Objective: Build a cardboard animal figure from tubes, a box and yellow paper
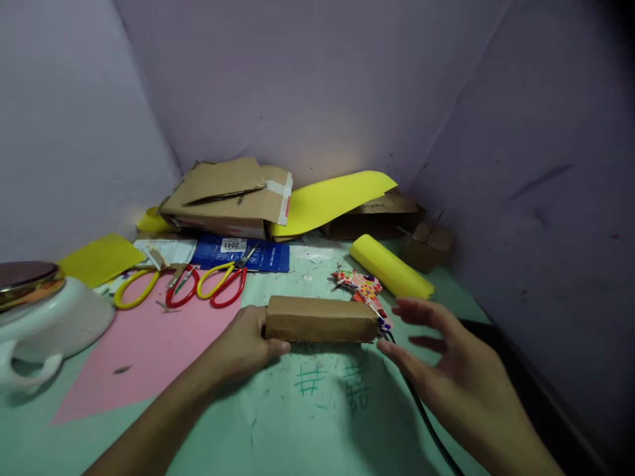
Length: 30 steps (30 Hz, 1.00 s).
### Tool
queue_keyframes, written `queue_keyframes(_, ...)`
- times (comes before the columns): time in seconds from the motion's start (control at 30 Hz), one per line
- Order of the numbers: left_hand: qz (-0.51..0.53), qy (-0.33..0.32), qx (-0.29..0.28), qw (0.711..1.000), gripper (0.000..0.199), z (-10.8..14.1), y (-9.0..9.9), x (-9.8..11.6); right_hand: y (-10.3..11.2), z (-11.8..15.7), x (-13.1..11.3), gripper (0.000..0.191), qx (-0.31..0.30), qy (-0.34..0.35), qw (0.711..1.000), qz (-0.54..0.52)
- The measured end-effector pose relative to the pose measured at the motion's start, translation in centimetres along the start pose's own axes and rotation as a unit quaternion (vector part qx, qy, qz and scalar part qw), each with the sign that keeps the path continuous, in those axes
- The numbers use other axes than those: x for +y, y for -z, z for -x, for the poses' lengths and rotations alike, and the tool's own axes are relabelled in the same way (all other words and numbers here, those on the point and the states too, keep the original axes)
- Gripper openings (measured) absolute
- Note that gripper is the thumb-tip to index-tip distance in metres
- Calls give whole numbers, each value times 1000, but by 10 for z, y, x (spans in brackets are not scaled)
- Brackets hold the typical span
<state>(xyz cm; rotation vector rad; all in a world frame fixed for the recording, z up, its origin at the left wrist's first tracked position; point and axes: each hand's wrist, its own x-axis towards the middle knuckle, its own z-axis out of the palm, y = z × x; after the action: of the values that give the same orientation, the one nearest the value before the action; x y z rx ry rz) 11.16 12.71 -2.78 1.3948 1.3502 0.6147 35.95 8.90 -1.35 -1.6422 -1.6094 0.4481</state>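
A long brown cardboard box point(321, 320) lies across the middle of the view above the green table. My left hand point(251, 344) grips its left end, thumb in front. At the box's right end, my right hand point(441, 354) is spread apart, with nothing between its fingers. A black cable point(421, 410) runs from near that end down under my right hand. Just behind the box's right end lies a patterned, colourful paper piece point(364, 287). A rolled yellow sheet point(391, 266) rests behind my right hand.
Scissors with yellow and red handles point(229, 285) lie at left on pink paper point(143, 344). A white cup point(74, 324) stands at far left. Cardboard boxes point(223, 198) and a yellow sheet point(332, 198) sit against the back wall. The green table point(278, 423) has pen marks.
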Motion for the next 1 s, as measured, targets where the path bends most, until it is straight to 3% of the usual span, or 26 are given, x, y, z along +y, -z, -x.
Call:
queue_keyframes(0.1, 0, -26, 4, 1000, 17, 2, 3, 3, -3, -9, -23, 56, -54, 205, 974, 81)
queue_keyframes(0.17, -10, -75, 24, 997, 13, 5, 7, 7, -18, -22, -37, 74, -142, 248, 950, 124)
queue_keyframes(0.23, -22, -158, 62, 985, 7, 7, 11, 11, -35, -35, -45, 88, -224, 225, 940, 124)
queue_keyframes(0.3, 4, -239, 149, 959, 13, 8, 13, 12, -49, -45, -45, 90, -268, 180, 945, 54)
queue_keyframes(0.37, 74, -268, 238, 931, 39, 7, 13, 9, -57, -50, -41, 81, -259, 114, 957, -63)
queue_keyframes(0.4, 119, -259, 252, 925, 53, 6, 11, 7, -59, -51, -39, 76, -250, 69, 957, -132)
queue_keyframes(0.47, 202, -211, 204, 934, 70, 3, 5, 1, -62, -48, -35, 67, -261, -20, 926, -274)
queue_keyframes(0.53, 262, -164, 100, 946, 76, 2, -2, -2, -66, -41, -34, 61, -300, -78, 860, -405)
queue_keyframes(0.6, 282, -154, 17, 947, 78, 3, -10, -2, -73, -33, -37, 55, -323, -111, 798, -497)
queue_keyframes(0.67, 258, -161, -9, 953, 75, 5, -15, -1, -81, -24, -39, 49, -311, -143, 765, -545)
queue_keyframes(0.83, 145, -155, 59, 975, 59, 11, -21, 4, -94, -12, -39, 42, -250, -166, 755, -583)
queue_keyframes(1.0, 147, -153, 39, 976, 66, 13, -22, 3, -92, -12, -39, 44, -261, -160, 740, -599)
